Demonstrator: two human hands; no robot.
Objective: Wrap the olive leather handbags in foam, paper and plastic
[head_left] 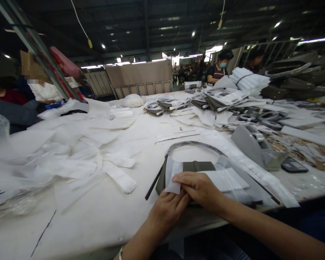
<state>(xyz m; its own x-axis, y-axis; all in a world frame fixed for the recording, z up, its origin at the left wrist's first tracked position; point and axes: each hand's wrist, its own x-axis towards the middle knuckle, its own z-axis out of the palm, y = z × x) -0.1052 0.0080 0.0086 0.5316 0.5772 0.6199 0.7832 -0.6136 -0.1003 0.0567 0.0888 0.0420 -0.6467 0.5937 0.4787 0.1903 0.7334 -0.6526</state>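
Note:
A dark olive bag [196, 166] lies near the table's front edge, its wrapped handle [196, 143] arching away from me. White tissue strips [176, 169] cover its left part, and a white sheet [227, 180] lies over its right part. My left hand [172, 206] is at the bag's near left side, fingers closed at the lower end of the tissue. Against it, my right hand [196, 186] presses its fingers together on the same tissue strip. A thin dark strap [154, 182] sticks out at the left.
Loose white sheets [78, 162] cover the left of the table [97, 224]. At the right stand a grey tape dispenser [253, 144] and a phone [294, 165]. More bags [213, 103] are piled behind. A masked person [219, 68] sits across the table.

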